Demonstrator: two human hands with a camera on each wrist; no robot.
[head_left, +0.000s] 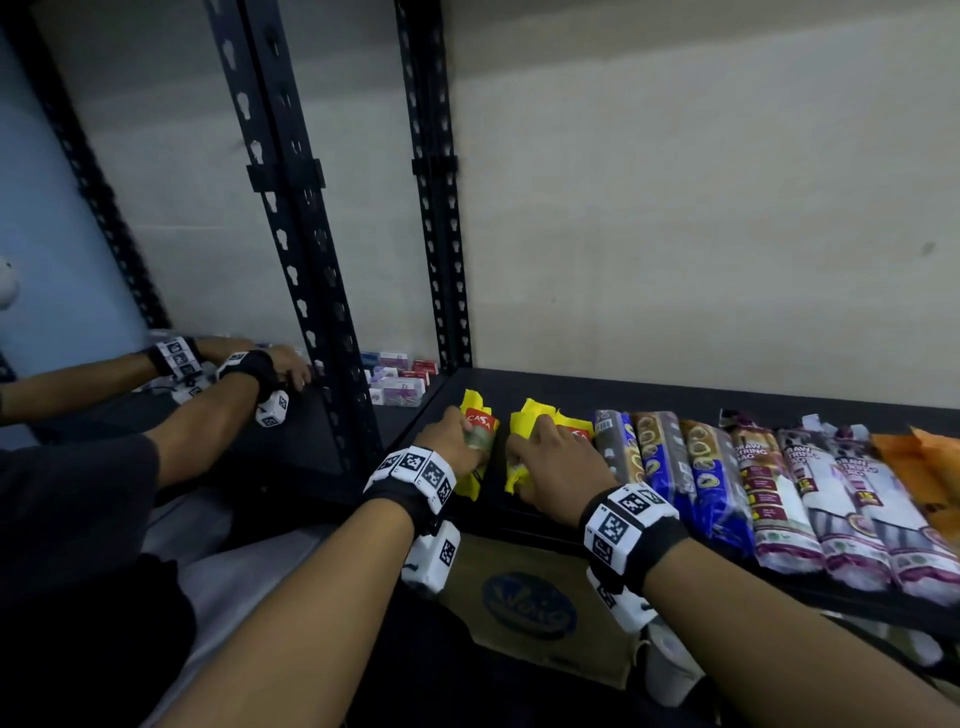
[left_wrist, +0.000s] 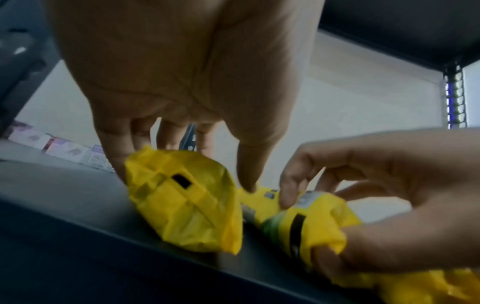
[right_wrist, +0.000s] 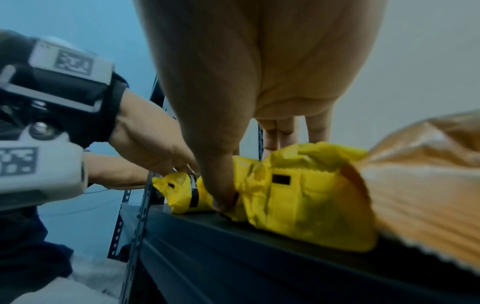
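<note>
The left yellow pack (head_left: 479, 422) is laid on the black shelf (head_left: 571, 394), near its front edge. It is gripped from above by the left hand (head_left: 451, 440), with fingers on one side and the thumb on the other. The right yellow pack (head_left: 529, 422) is laid just beside it at 3 o'clock. It is grasped by the right hand (head_left: 561, 465), and its near end is pinched by the thumb. More bag rolls (head_left: 779, 483) are lined up further toward 3 o'clock. Small boxes (head_left: 397, 387) are seen at 10 o'clock.
</note>
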